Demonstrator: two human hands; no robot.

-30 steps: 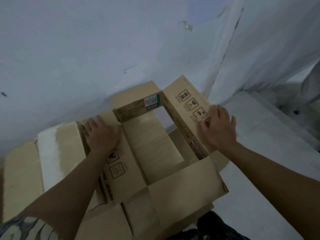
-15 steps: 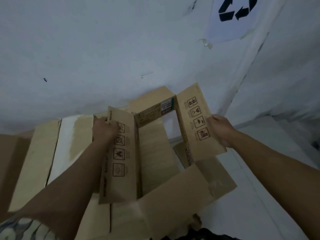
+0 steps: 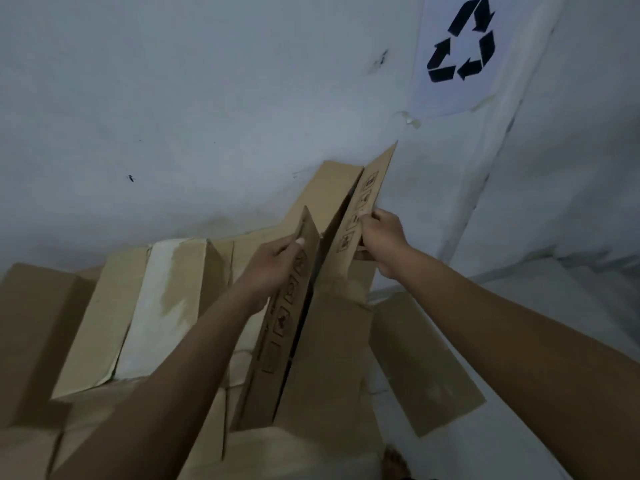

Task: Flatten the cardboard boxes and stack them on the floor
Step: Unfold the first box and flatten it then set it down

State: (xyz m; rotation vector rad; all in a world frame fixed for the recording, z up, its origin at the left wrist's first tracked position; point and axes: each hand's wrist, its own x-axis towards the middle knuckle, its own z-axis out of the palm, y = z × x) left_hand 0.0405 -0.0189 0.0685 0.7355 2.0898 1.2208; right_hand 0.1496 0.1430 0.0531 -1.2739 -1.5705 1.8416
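Note:
I hold a brown cardboard box (image 3: 325,368) with printed handling symbols, pressed almost flat and standing on edge in front of me. My left hand (image 3: 277,263) grips its left side panel near the top edge. My right hand (image 3: 379,237) grips the right side panel, fingers curled around its edge. Only a narrow dark gap shows between the two panels. One loose flap (image 3: 422,362) of the box hangs out to the right over the floor.
Flattened cardboard sheets (image 3: 114,317) and a pale, stained one (image 3: 166,292) lie stacked at the left against the white wall (image 3: 207,98). A paper recycling sign (image 3: 460,43) is taped to the wall. The pale floor (image 3: 554,306) extends right. A bare foot (image 3: 393,464) shows at the bottom.
The box was open as a square tube; my hands have pushed its two side panels together and lifted it, so it is now nearly flat. The view has tilted upward.

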